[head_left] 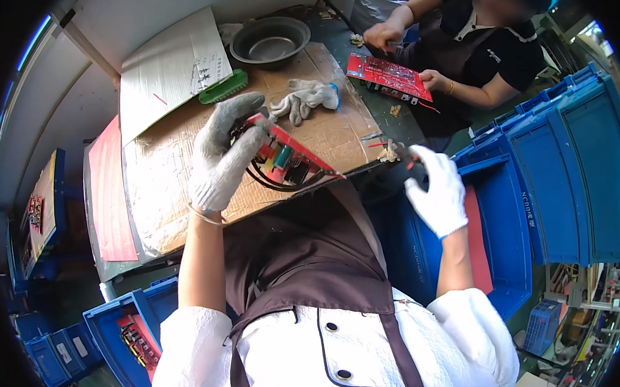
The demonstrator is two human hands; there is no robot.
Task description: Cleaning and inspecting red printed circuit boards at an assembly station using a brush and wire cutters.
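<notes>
While the left hand (227, 149) clamps its fingers on the red board (302, 152) over the near edge of the surface (405, 127), its long side slants toward the right hand (437, 192), farther off. I can't tell if the right fingers grip the small dark thing (410, 161).

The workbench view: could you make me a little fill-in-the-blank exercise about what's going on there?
1. The left hand holds a circuit board whose colour is ____.
2. The right hand is covered by a white ____.
3. The open crate just beyond the right forearm is coloured ____.
4. The co-worker holding another board appears in the picture's upper ____ corner.

Missing words: red; glove; blue; right.
</notes>
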